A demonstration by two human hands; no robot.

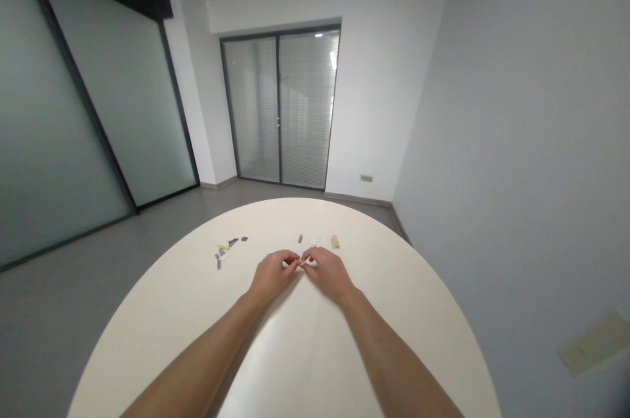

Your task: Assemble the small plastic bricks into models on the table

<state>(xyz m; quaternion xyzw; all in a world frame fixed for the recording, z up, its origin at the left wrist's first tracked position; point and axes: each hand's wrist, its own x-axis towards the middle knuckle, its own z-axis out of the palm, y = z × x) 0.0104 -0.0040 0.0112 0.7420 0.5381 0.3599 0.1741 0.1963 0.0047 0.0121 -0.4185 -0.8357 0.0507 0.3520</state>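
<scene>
My left hand (276, 275) and my right hand (325, 270) meet above the middle of the round table, fingertips pinched together. Between them is a small whitish piece (302, 263), mostly covered by the fingers; its kind is too small to make out. Just beyond my hands lie a small grey block (300, 239), some white pieces (316, 242) partly behind my right hand, and a yellow block (335, 241) to the right.
The round cream table (394, 313) fills the foreground. Toward its left side lie several small pieces: dark grey ones (233, 242), a white strip (225, 256) and a grey one (219, 264). A glass door (305, 116) and walls stand behind.
</scene>
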